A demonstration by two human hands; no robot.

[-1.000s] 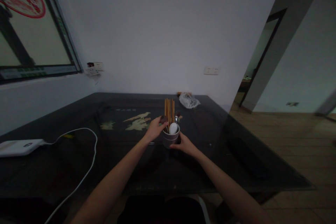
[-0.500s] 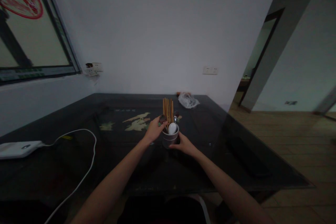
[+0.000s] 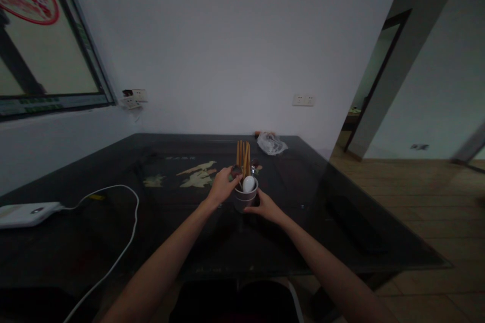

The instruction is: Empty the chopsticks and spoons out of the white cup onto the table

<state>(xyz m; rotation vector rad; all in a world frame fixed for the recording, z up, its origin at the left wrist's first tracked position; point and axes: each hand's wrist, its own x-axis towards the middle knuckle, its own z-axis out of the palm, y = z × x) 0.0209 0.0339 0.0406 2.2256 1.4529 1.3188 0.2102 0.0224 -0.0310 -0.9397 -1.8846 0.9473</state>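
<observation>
Chopsticks (image 3: 243,154) closer together than before in cup (image 3: 245,201)

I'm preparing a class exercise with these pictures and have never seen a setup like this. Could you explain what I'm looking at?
There is no machine here. A person wears one camera on the head, looking forward and down, so the two bare arms entering from below are their own. The right hand holds the side of a small grey round cup standing on a dark glossy table. The cup holds upright wooden chopsticks and a white spoon. The left hand touches a dark rounded utensil at the cup's rim; whether its grip has closed is unclear. Further left lie a white cable and a flat white box. A clear plastic bag sits at the far edge.
</observation>
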